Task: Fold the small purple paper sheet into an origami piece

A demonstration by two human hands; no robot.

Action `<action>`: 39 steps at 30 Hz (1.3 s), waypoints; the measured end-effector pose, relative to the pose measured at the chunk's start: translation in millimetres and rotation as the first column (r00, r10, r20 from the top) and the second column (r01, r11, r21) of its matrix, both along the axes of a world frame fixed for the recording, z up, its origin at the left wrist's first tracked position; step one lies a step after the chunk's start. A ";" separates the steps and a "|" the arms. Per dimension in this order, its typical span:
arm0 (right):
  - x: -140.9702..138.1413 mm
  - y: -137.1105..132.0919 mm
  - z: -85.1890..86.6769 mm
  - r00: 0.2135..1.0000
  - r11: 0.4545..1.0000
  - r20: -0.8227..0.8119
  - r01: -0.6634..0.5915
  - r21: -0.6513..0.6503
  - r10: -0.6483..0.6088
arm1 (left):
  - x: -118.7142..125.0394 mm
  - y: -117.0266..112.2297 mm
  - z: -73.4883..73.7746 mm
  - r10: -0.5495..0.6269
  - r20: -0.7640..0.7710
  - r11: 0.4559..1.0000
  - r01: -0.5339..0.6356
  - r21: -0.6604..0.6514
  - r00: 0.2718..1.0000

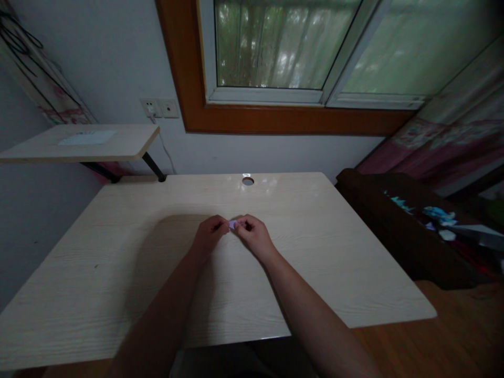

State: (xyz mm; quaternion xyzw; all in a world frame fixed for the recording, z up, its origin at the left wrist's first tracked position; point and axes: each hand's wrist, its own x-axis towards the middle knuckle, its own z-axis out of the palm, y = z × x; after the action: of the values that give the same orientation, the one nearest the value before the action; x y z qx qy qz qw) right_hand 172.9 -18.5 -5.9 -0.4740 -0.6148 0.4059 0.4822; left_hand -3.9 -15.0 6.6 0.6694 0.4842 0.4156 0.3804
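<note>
Between my two hands is a small, pale purple piece, perhaps of paper [232, 224], too small to make out in detail. My left hand [211, 232] pinches its left end with thumb and forefinger. On the other side my right hand [254, 234] grips it, the thumb lying near its front face. Both hands are close together over the middle of the light wood-grain desk [323, 262], and the fingers hide most of the piece.
A raised shelf [134, 147] with a white sheet [87, 137] stands at the back left. A round cable hole [248, 181] lies near the desk's rear edge. To the right is a dark wooden chest [378, 226] with assorted items. Behind are a window and wall sockets [159, 108].
</note>
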 end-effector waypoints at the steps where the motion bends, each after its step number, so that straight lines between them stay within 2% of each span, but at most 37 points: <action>1: 0.0 0.3 -0.9 1.000 1.000 -0.006 0.008 -0.001 -0.008 | 0.0 0.1 -0.5 0.007 0.012 1.000 -0.007 -0.002 1.000; 14: -0.7 0.6 0.0 0.998 1.000 -0.053 0.019 -0.018 -0.020 | -1.7 2.3 -6.2 0.009 -0.011 0.999 -0.008 0.031 1.000; 22: 0.1 0.6 1.6 0.997 1.000 -0.072 0.006 -0.023 -0.007 | 0.2 0.7 -1.4 0.007 -0.057 0.999 -0.005 0.036 0.998; 29: 1.3 -1.9 4.5 0.997 0.999 -0.066 -0.044 -0.012 0.043 | 1.3 -0.4 1.3 -0.051 -0.125 0.997 0.057 0.046 0.991; 39: 1.0 -1.4 3.0 0.998 0.998 -0.011 -0.054 0.022 0.055 | -3.4 3.4 -11.6 -0.117 0.071 0.992 0.120 -0.035 0.991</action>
State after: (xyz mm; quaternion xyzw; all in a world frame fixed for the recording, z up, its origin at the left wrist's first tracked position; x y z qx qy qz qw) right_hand 173.9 -19.9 -2.9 -0.4494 -0.6290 0.4151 0.4798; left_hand -7.3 -11.6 -5.0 0.6748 0.4381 0.4055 0.4340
